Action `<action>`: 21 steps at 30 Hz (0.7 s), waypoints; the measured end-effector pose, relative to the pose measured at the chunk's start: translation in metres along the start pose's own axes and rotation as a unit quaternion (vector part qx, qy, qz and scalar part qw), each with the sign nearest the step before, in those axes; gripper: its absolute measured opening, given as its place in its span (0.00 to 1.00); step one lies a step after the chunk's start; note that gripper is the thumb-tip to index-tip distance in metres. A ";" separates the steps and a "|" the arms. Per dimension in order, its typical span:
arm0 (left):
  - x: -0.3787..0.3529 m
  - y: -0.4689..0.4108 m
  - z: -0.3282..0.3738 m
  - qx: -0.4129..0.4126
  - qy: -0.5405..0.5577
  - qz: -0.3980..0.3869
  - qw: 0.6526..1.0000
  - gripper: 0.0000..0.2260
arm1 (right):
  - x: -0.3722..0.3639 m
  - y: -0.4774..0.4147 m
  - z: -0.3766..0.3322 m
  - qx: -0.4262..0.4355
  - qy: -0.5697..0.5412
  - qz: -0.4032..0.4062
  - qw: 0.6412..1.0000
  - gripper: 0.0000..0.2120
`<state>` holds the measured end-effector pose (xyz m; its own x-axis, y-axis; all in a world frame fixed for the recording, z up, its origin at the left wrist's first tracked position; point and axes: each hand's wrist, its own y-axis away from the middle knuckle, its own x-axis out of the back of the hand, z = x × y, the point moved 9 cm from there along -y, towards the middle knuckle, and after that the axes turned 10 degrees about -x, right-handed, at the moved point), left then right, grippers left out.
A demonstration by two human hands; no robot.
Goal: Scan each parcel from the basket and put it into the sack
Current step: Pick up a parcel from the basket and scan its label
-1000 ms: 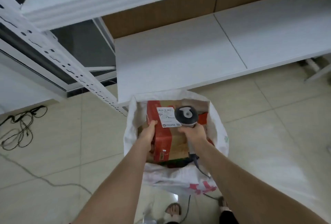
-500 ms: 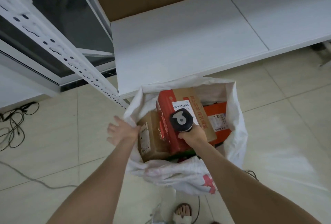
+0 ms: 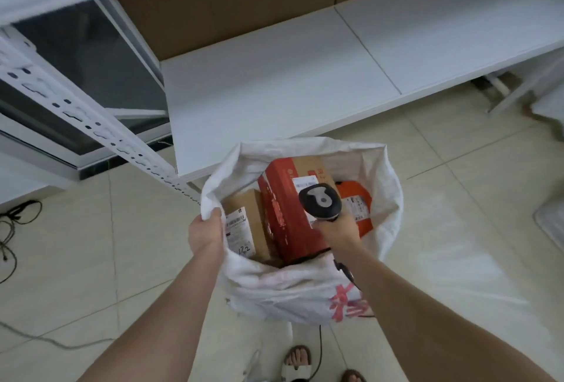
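Note:
A white woven sack (image 3: 305, 296) with red print stands open on the tiled floor. Inside it lie a red and brown parcel (image 3: 287, 214), a plain brown parcel (image 3: 244, 229) with a white label, and an orange parcel (image 3: 357, 201) at the right. My left hand (image 3: 206, 233) grips the sack's left rim. My right hand (image 3: 337, 227) holds a black and grey barcode scanner (image 3: 320, 200) above the red parcel, over the sack's mouth. The basket is out of view.
A low white shelf board (image 3: 274, 76) runs just behind the sack, with a perforated white upright (image 3: 91, 128) at its left. Black cables (image 3: 12, 229) lie on the floor at far left. My sandalled feet (image 3: 297, 360) stand below the sack.
My left hand let go of the red parcel, which now lies in the sack, then moved to the sack's left rim and took hold of it. The scanner stayed over the sack.

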<state>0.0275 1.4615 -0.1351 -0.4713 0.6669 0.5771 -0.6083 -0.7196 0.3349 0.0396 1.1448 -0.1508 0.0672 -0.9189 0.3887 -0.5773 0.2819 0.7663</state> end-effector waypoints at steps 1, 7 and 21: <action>0.000 0.003 0.001 0.000 -0.035 -0.009 0.999 0.10 | 0.023 0.003 0.000 0.001 -0.005 0.054 0.999 0.11; -0.025 0.000 0.011 -0.016 -0.183 -0.033 0.982 0.16 | 0.107 -0.033 0.022 -0.059 0.044 0.144 0.987 0.26; -0.028 0.013 0.056 -0.029 -0.075 -0.035 0.996 0.18 | 0.101 -0.022 0.017 -0.032 -0.229 0.030 0.972 0.05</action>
<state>0.0688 1.4226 -0.1055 -0.3292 0.6752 0.6601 -0.6743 -0.6575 0.3362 0.0453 1.0412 -0.1374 -0.3436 -0.9225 0.1759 -0.5156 0.3419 0.7857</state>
